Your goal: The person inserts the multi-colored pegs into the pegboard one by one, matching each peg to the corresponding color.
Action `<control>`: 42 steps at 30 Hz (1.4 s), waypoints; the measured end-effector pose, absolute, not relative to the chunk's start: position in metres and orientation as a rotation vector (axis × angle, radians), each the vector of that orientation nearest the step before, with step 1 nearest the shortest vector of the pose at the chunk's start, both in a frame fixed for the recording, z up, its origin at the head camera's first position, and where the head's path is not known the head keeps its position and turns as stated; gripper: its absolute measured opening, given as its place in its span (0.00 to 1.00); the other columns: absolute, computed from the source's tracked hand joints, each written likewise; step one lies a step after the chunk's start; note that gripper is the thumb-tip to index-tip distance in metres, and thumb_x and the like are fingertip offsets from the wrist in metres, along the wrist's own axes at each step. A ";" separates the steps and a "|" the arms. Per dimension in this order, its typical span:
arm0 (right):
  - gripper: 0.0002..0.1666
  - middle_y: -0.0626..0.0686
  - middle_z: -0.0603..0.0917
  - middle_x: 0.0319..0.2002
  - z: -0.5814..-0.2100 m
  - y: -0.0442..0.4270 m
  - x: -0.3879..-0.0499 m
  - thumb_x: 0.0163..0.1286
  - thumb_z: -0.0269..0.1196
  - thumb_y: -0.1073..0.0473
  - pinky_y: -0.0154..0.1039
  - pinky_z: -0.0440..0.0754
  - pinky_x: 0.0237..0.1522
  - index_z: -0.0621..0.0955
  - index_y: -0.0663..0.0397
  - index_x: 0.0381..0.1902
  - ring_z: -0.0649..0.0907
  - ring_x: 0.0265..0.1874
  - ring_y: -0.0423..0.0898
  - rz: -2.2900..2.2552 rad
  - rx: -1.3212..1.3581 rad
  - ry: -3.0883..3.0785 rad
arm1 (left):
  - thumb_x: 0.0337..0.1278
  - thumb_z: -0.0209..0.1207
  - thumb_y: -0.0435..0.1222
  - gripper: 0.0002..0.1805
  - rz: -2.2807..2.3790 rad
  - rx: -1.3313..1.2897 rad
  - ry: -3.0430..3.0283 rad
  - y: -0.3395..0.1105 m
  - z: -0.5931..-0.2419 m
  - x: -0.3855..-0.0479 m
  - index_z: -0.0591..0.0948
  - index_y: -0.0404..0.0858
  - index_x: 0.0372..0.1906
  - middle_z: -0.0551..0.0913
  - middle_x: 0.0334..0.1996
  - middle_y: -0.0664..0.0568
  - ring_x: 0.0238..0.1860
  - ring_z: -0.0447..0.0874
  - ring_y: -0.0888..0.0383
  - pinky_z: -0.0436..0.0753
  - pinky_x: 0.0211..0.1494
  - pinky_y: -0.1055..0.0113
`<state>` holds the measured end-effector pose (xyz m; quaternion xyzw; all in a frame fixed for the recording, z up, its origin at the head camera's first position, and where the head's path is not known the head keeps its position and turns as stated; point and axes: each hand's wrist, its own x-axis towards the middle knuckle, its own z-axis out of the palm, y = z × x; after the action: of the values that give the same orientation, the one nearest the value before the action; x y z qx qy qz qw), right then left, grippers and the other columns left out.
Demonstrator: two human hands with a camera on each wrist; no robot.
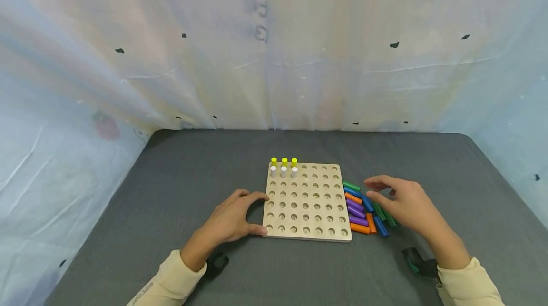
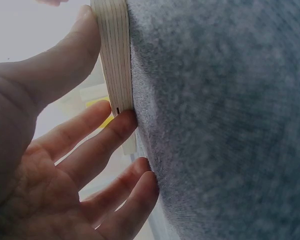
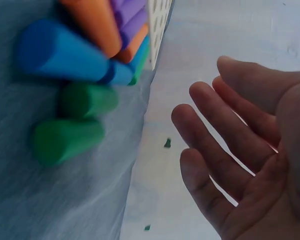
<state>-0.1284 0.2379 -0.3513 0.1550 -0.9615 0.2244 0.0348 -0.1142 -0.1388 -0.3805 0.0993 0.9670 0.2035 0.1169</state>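
Note:
In the head view a light wooden pegboard [image 1: 310, 201] with rows of round holes lies flat. Three yellow pegs [image 1: 284, 160] stand along its far left edge, and three white pegs [image 1: 283, 171] stand in the row in front. My left hand [image 1: 229, 215] touches the board's left side with thumb and fingertips; in the left wrist view its fairly straight fingers [image 2: 92, 145] meet the layered edge [image 2: 115, 55]. My right hand [image 1: 408, 203] hovers over the right end of a peg pile, holding nothing, its fingers [image 3: 215, 130] loosely bent and spread.
Against the board's right side lie several loose pegs: purple [image 1: 357, 220], orange [image 1: 359, 228], blue [image 1: 380, 226] and green [image 1: 389, 219]. Everything rests on a dark grey cloth-covered table [image 1: 205, 163]. A pale curtain [image 1: 299, 82] hangs behind the table and along its sides.

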 end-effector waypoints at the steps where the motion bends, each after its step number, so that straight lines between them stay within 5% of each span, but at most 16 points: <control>1: 0.16 0.52 0.89 0.45 -0.353 0.241 -0.127 0.70 0.66 0.52 0.53 0.83 0.45 0.84 0.48 0.53 0.86 0.43 0.52 0.679 0.467 -2.963 | 0.38 0.77 0.53 0.42 0.596 0.289 2.830 -0.139 -0.380 -0.114 0.75 0.59 0.65 0.74 0.65 0.46 0.67 0.71 0.47 0.74 0.58 0.37; 31: 0.31 0.45 0.87 0.46 -0.373 0.287 -0.127 0.58 0.73 0.44 0.41 0.76 0.36 0.81 0.47 0.57 0.80 0.37 0.39 0.663 0.449 -3.273 | 0.38 0.77 0.54 0.42 0.599 0.283 2.828 -0.138 -0.381 -0.114 0.75 0.60 0.65 0.74 0.66 0.47 0.68 0.71 0.47 0.74 0.58 0.36; 42: 0.28 0.41 0.79 0.32 -0.376 0.288 -0.127 0.59 0.73 0.45 0.33 0.68 0.30 0.82 0.47 0.55 0.73 0.28 0.33 0.674 0.457 -3.297 | 0.38 0.77 0.54 0.42 0.591 0.283 2.831 -0.138 -0.381 -0.114 0.75 0.59 0.65 0.74 0.66 0.46 0.68 0.71 0.46 0.74 0.59 0.36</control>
<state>-0.1267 0.2880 -0.3759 0.1334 -0.9630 0.1968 -0.1268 -0.1139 -0.1382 -0.3806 0.0967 0.9675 0.2019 0.1178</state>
